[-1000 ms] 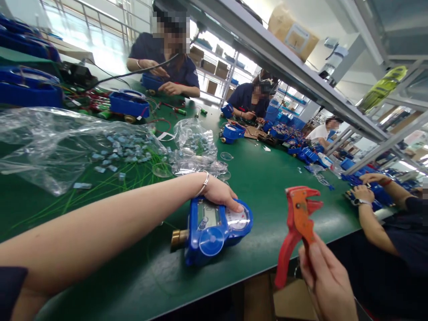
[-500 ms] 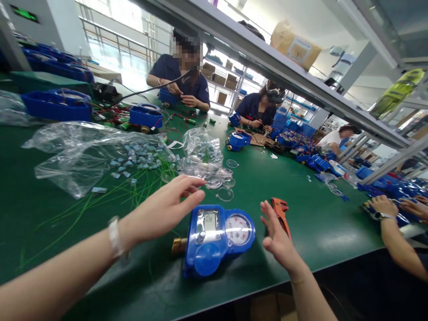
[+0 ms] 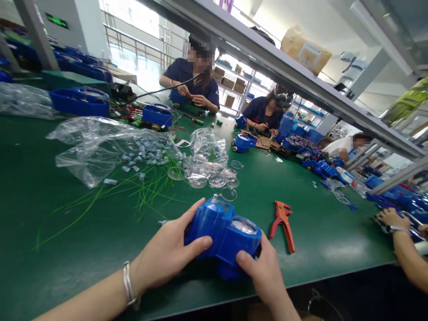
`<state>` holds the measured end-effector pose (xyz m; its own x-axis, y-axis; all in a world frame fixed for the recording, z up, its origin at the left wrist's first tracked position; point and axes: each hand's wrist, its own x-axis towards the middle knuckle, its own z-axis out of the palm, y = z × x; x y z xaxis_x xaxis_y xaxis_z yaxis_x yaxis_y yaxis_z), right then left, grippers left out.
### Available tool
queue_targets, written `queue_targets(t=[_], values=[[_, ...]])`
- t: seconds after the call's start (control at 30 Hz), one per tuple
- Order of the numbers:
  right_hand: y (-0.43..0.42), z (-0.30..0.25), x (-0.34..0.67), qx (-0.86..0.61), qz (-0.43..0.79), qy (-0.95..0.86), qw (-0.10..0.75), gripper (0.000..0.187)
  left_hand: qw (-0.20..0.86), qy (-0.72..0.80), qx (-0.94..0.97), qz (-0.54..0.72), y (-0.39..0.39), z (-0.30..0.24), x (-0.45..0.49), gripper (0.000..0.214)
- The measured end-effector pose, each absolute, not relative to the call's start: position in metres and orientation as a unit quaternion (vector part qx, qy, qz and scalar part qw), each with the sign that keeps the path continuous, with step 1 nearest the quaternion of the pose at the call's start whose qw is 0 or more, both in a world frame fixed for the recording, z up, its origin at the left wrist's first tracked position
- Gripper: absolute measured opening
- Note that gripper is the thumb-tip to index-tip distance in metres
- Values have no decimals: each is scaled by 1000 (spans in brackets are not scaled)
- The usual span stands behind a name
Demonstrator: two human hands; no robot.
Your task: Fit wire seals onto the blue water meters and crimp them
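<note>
A blue water meter (image 3: 217, 232) is held between my two hands near the front of the green table, tipped so that its blue side faces me. My left hand (image 3: 170, 249) grips its left end, thumb across the near side. Round the right end, beside the round dial window, my right hand (image 3: 267, 267) is closed with its thumb on the casing. The meter's display is mostly turned out of sight. To the right of it lies a pair of orange-handled pliers (image 3: 283, 225), touched by neither hand.
Clear plastic bags (image 3: 90, 145) spill small blue-grey tags (image 3: 150, 151) and green wires (image 3: 143, 191). Clear round covers (image 3: 217, 179) lie beyond the meter. Co-workers sit across the table (image 3: 321, 232), and another person's hand (image 3: 394, 218) works at far right. A metal shelf beam (image 3: 267, 58) crosses overhead.
Both hands have closed on the water meter, which lay flat with its display up. It is now tilted with its side towards me. The view has shifted slightly.
</note>
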<state>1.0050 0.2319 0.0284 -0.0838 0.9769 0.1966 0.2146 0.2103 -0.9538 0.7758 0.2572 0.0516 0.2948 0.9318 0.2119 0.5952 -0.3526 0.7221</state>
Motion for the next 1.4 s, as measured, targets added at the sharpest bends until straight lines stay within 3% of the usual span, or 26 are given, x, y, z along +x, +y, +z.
queue_targets(t=[0.37,0.67,0.87,1.1,1.17,1.27,1.33,1.4], values=[[205,42,1012,-432,486,-573,499,60,184,515,762,346,232,70,783,78],[236,-3,1016,-460,351,-644,501,91,278,463,773,334,234,48,779,86],[238,-17,1011,-492,303,-655,486,90,325,471,756,319,246,41,770,96],[253,-18,1027,-474,336,-661,475,94,320,475,767,290,245,54,763,87],[272,-10,1049,-434,363,-699,437,92,306,456,792,268,242,58,759,77],[285,3,1068,-462,298,-733,400,71,218,419,832,290,249,60,756,74],[276,3,1059,-487,302,-686,448,62,182,382,856,299,259,57,761,91],[257,-4,1034,-469,385,-572,551,62,204,340,873,284,266,49,773,95]])
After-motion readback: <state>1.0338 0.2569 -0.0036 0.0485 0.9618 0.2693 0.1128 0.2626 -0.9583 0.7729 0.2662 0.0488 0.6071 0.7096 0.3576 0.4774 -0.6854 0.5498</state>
